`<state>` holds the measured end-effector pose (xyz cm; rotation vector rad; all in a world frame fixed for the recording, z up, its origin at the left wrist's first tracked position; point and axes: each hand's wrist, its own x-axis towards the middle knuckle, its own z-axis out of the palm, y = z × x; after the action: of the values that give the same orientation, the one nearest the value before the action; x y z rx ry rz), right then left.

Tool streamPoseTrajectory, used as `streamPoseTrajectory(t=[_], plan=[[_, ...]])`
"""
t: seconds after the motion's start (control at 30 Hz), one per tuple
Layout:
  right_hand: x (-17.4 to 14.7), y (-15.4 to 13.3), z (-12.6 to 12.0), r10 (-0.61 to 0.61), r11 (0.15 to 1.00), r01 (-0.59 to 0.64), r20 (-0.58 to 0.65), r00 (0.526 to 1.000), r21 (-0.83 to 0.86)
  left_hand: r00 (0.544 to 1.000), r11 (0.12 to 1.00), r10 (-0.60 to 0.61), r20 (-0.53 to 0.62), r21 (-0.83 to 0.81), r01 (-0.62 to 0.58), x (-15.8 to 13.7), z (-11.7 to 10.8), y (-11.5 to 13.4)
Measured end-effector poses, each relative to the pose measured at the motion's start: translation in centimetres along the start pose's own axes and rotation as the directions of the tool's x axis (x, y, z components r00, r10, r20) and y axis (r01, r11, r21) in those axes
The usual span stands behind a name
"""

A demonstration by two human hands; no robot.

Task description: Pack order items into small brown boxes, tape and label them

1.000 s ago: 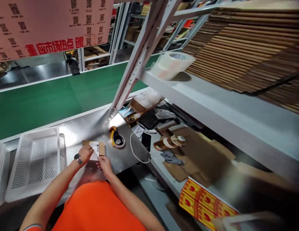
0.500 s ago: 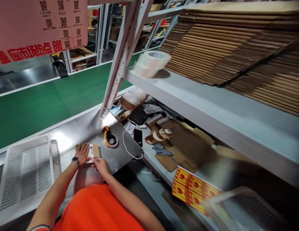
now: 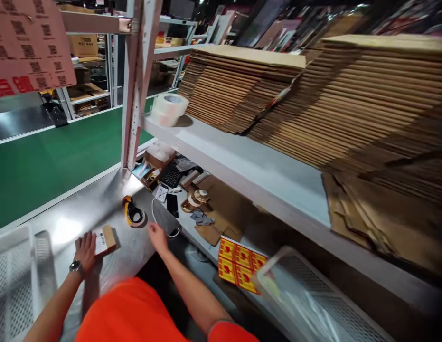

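Note:
A small brown cardboard box [image 3: 106, 239] with a white label lies on the steel worktable [image 3: 99, 209]. My left hand [image 3: 86, 249], with a wristwatch, lies flat on the box's left end, pressing it to the table. My right hand [image 3: 157, 236] hovers over the table's near right corner with fingers apart and nothing in it, just short of a white cable [image 3: 160, 223]. A yellow and black tape dispenser [image 3: 132, 216] rests between the box and the cable.
A white perforated basket [image 3: 14, 275] stands at the left, another [image 3: 313, 304] at the lower right. A green conveyor belt [image 3: 46, 161] runs behind. The shelf [image 3: 249, 166] carries a tape roll [image 3: 168, 109] and flat cartons [image 3: 313, 95]. Below lie a phone [image 3: 172, 205], keyboard [image 3: 171, 175] and yellow-red stickers [image 3: 238, 263].
The view has swung right. My right hand has left the box and moved right toward the cable. My left hand stays on the box.

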<state>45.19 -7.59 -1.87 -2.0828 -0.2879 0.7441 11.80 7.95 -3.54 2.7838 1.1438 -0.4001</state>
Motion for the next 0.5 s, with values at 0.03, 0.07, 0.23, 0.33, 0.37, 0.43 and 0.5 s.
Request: streamPoseTrajectory(t=[0.03, 0.07, 0.23, 0.33, 0.37, 0.43, 0.5], plan=[[2.3, -0.3, -2.6, 0.010, 0.999, -0.014, -0.086, 0.996, -0.043, 1.000, 1.000, -0.025, -0.012, 0.002, 0.025, -0.5, 0.4, 0.2], [4.5, -0.5, -5.1, 0.025, 0.996, -0.039, -0.158, 0.987, -0.085, 0.999, 0.999, -0.047, -0.015, 0.004, 0.047, -1.0, 0.6, 0.4], [13.1, -0.8, -11.3, 0.100, 0.950, -0.176, -0.279, 0.955, -0.260, 0.992, 0.992, -0.122, 0.036, -0.008, 0.123, -2.2, -0.5, 2.0], [15.8, -0.4, -10.8, 0.135, 0.912, -0.225, -0.266, 0.954, -0.344, 0.979, 0.980, -0.193, 0.063, -0.044, 0.196, -2.2, -1.7, 3.0], [16.4, -0.2, -10.4, 0.146, 0.899, -0.239, -0.264, 0.953, -0.366, 0.975, 0.976, -0.211, 0.073, -0.046, 0.215, -2.2, -1.9, 3.3], [17.3, 0.2, -9.4, 0.158, 0.879, -0.258, -0.266, 0.951, -0.401, 0.967, 0.970, -0.239, 0.088, -0.033, 0.242, -2.3, -2.1, 4.0], [18.0, 0.6, -8.7, 0.151, 0.869, -0.256, -0.265, 0.952, -0.423, 0.960, 0.963, -0.268, 0.086, -0.012, 0.270, -2.6, -2.0, 4.6]])
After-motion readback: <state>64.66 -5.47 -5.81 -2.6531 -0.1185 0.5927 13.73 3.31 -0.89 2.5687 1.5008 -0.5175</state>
